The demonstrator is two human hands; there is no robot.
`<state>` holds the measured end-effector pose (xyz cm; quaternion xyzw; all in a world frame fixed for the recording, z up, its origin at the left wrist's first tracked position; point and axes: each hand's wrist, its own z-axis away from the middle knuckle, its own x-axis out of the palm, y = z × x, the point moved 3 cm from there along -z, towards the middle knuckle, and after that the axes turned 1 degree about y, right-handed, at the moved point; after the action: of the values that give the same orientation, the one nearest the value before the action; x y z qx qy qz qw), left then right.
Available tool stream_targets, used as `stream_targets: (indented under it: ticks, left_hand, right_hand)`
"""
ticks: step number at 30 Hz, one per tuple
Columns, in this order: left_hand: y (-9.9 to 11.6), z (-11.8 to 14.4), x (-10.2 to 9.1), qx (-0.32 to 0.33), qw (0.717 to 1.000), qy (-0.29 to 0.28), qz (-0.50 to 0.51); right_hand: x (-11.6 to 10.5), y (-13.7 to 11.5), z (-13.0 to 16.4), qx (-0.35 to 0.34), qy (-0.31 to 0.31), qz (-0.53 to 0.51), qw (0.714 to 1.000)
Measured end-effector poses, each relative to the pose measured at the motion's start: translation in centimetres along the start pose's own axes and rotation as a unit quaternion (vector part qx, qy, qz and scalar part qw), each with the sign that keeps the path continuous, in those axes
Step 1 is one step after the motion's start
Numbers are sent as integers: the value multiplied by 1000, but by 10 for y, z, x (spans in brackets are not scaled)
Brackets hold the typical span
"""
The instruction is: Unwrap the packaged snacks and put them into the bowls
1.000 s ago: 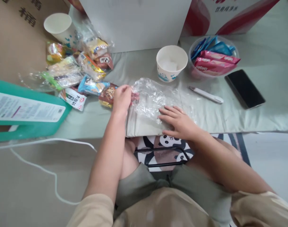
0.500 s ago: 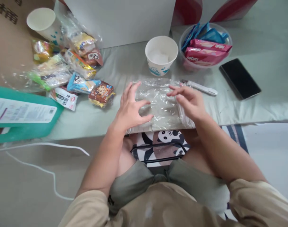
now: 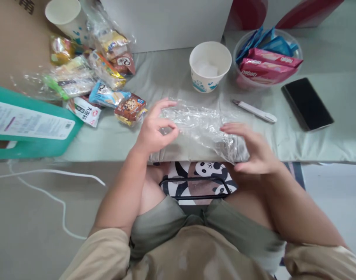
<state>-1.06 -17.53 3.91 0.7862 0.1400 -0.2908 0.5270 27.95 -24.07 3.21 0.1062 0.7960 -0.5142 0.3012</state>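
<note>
Clear plastic bag (image 3: 199,120), lying crumpled on the cloth-covered worktop (image 3: 163,74) near its front edge, between the two hands. The left hand (image 3: 154,130) is at the bag's left end, its thumb and a finger nearly meeting; whether film is pinched between them cannot be told. The right hand (image 3: 256,149) is at the right end, grasping nothing, with thumb and fingers spread apart and fingertips close to the film; contact is unclear. Just behind the bag stands an upright paper cup (image 3: 205,84) with a whitish piece inside. To its right, a clear bowl (image 3: 299,46) holds pink packets (image 3: 267,72) and blue packets (image 3: 278,46). In front of the bowl lies a slim white implement (image 3: 255,111), with a black phone (image 3: 307,104) farther right. Near the left hand, a brown packet (image 3: 131,109) lies at the edge of a heap of wrapped snacks (image 3: 106,70); a second paper cup (image 3: 65,19) stands behind the heap. A green container (image 3: 68,134) occupies the left side. At the rear stand a white box (image 3: 169,23) and a red-and-white box (image 3: 250,13).
</note>
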Motion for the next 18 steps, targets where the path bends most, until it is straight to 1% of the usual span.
stream_targets:
  ticks: [1, 2, 3, 4, 5, 6, 7, 8, 9, 10, 11, 12, 13, 14, 16, 18]
  left_hand:
    - [-2, -2, -2, -18, 999, 39, 31]
    - [-5, -3, -4, -42, 995, 73, 60]
    - [-9, -4, -5, -70, 989, 102, 83]
    - [-12, -5, -7, -100, 982, 123, 101]
    - [-15, -5, -8, -130, 976, 133, 114]
    - [-16, -4, -9, -154, 972, 131, 124]
    - [-17, -3, -9, -167, 971, 110, 133]
    - [-17, -3, -9, -170, 973, 69, 138]
    - [-16, -2, -9, -164, 977, 14, 138]
    - [-14, 0, -8, -154, 978, -46, 131]
    - [-14, 2, -7, -149, 977, -102, 116]
    - [-14, 3, -6, -149, 973, -146, 93]
    - [-16, 5, -6, -154, 971, -170, 69]
    - [-17, 5, -8, -159, 971, -173, 50]
    - [-20, 5, -12, -157, 976, -145, 46]
    - [-19, 4, -17, -138, 981, -98, 98]
  right_hand:
    - [9, -4, -1, -17, -78, 2, 997]
    - [16, -8, -3, -32, -112, 10, 993]
    - [20, -10, -6, -38, -106, 20, 993]
    - [23, -10, -10, -22, -86, 29, 996]
    - [24, -9, -12, 7, -57, 28, 998]
    - [24, -7, -14, 41, -18, 15, 999]
    - [23, -4, -15, 75, 30, -11, 997]
    - [21, -1, -16, 104, 80, -46, 990]
    - [19, 3, -16, 125, 122, -86, 981]
    - [17, 7, -15, 141, 149, -122, 971]
    - [16, 12, -15, 151, 159, -148, 964]
    - [14, 15, -15, 154, 151, -159, 963]
    - [13, 19, -16, 150, 126, -153, 969]
    - [11, 21, -16, 137, 95, -133, 977]
    - [8, 25, -16, 92, 46, -81, 991]
    - [5, 29, -16, 64, 37, -41, 996]
